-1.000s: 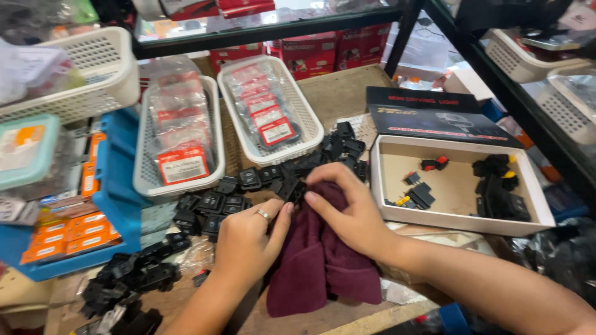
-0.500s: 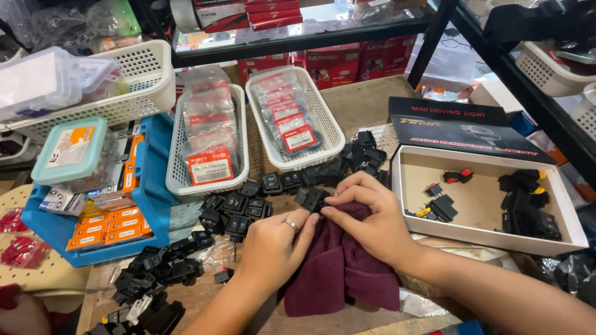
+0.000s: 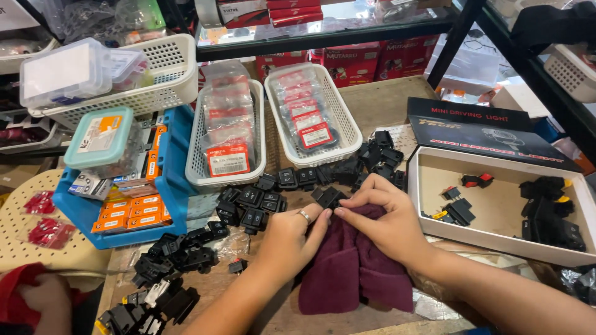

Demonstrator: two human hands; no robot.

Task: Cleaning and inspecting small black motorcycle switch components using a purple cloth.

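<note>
While both hands meet over the cloth, the scene reads as follows.

Left hand: the left hand [image 3: 292, 232], a ring on one finger, is curled with its fingertips pressed to the upper edge of the maroon cloth [image 3: 354, 273].
Right hand: the right hand [image 3: 385, 217] lies over the cloth's top, fingers pinched at a small black switch [image 3: 329, 196] at the fold (how much of the part it grips cannot be told).
Cloth: spread on the wooden desk [image 3: 372, 102], running back toward the person.
Nearby: loose black switches [image 3: 261, 201] crowd just beside the fingertips; an open cardboard box [image 3: 496, 232] with a few parts sits to the right; white baskets [image 3: 310, 118] of packets stand behind.
Risk: the pinched piece may slip and vanish among its lookalikes, since the pile touches the cloth edge.
Risk: a sweeping wrist could shove neighbours off the desk's front, where more parts [image 3: 149, 304] already teeter.
</note>
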